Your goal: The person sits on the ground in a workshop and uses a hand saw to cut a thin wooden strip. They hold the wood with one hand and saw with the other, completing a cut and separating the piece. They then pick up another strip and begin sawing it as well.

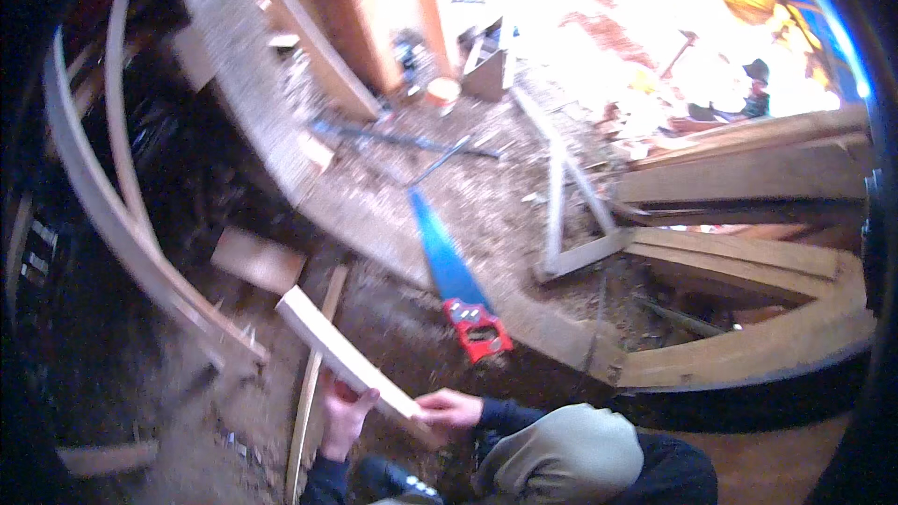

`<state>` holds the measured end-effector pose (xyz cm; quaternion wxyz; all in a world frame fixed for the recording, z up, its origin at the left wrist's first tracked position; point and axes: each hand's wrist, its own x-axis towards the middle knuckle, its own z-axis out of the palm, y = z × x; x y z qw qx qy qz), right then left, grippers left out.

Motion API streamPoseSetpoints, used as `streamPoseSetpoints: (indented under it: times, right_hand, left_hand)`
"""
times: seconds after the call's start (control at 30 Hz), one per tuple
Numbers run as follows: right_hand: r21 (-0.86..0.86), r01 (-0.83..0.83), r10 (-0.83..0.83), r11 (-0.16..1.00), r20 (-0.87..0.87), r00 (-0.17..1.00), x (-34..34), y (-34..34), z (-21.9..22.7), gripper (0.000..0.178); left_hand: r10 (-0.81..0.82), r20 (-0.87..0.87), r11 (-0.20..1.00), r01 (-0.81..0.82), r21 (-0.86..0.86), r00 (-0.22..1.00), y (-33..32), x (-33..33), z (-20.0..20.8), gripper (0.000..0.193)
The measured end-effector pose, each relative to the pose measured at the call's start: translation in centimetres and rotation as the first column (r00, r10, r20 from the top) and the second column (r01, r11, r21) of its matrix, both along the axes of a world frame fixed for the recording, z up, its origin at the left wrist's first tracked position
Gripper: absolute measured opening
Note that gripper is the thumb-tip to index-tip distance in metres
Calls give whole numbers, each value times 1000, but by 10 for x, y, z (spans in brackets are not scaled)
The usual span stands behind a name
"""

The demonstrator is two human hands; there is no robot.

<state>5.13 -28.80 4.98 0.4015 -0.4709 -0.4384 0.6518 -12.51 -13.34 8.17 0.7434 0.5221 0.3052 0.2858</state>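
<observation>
A short pale wooden board [348, 348] is held at a slant, its far end pointing up and to the left. My left hand [346, 416] grips its lower edge near the middle, the thumb lying along its side. My right hand [451, 409] is closed on the near end of the board; some of its fingers are hidden behind the wood. Just beyond the hands lies a hand saw [458, 276] with a blue blade and a red handle, its handle nearer me. A thin wooden strip [309, 407] passes under the board on the left.
A wood offcut [257, 260] lies past the board's far end. Long curved-looking timbers [140, 252] run along the left. At the right stands a timber frame [739, 355], with a metal triangular frame [585, 262] beside it. Dark bars [412, 138] lie on the debris-strewn ground.
</observation>
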Motion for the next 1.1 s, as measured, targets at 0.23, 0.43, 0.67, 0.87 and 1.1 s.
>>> streamPoseSetpoints:
  times: [0.23,0.43,0.67,0.87,1.1]
  right_hand:
    - [116,146,-169,982,225,959,-18,0,12,58]
    - [115,139,-98,984,-303,948,-20,6,-7,61]
    - [-28,94,-95,995,-523,847,-17,11,1,58]
    - [23,284,-262,959,-317,911,9,9,5,56]
    - [148,341,-308,928,-207,929,-20,18,-20,48]
  left_hand:
    - [98,-88,987,-86,132,991,-25,17,11,84]
    - [57,146,945,-6,-328,988,-24,20,15,89]
    - [-105,173,615,201,-763,979,-29,17,4,92]
    - [-300,150,797,334,-503,942,-16,19,34,80]
    - [-374,-158,927,365,-85,914,-24,30,12,62]
